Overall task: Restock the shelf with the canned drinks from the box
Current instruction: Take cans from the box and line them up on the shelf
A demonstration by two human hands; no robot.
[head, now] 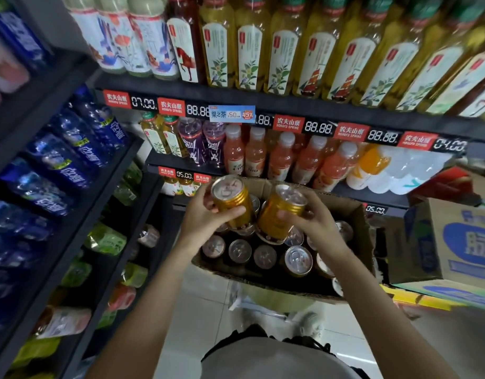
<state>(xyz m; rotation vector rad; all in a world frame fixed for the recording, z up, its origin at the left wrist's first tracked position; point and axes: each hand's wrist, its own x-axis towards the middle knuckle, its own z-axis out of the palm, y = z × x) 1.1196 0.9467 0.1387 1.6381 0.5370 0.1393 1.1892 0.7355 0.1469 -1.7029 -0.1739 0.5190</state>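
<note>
Gold cans (pixel 231 199), ribbed necks, silver pull-tab lids, one per hand

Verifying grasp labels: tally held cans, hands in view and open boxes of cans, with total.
Held cans: 2, left can and right can
Hands: 2, left hand and right hand
Open box of cans: 1
Total: 5

Golden-orange cans (pixel 231 201), silver tops; brown box (pixel 353 214).
</note>
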